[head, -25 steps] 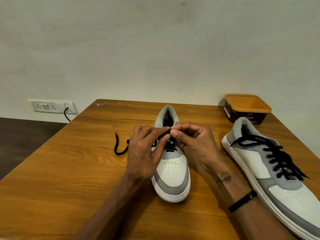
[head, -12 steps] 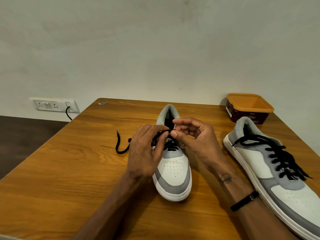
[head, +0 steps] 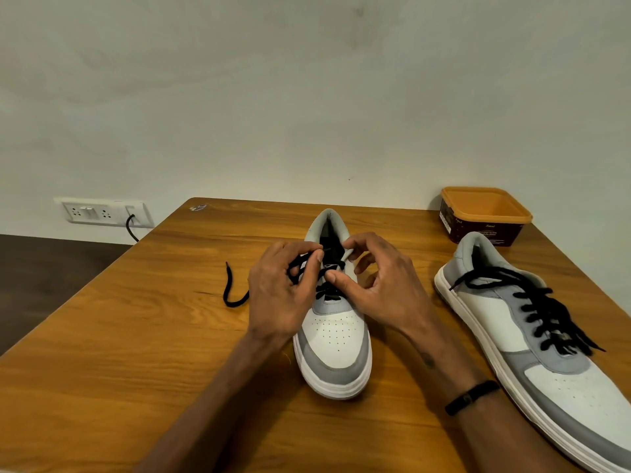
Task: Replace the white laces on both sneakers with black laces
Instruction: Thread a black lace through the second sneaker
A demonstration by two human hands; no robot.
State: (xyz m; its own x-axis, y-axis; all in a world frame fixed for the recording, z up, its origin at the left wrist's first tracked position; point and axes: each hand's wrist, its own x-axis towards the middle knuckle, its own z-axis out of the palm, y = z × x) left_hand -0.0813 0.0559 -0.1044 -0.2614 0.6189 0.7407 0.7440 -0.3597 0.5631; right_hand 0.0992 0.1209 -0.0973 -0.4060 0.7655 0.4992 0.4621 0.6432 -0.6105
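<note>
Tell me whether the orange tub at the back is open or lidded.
Open: the orange tub has no lid on it, and its bare orange inside shows.

Both forearms reach in from the bottom edge, converging; left hand (head: 283,295) back-up, fingers curled, thumb and forefinger tips pinching a black lace (head: 300,264) just at the fingertips; right hand (head: 382,288) turned thumb-inward, thumb extended toward the left fingertips, other fingers loosely curled above it, whether they grip anything is unclear; black band (head: 473,397) on the right wrist.
</note>
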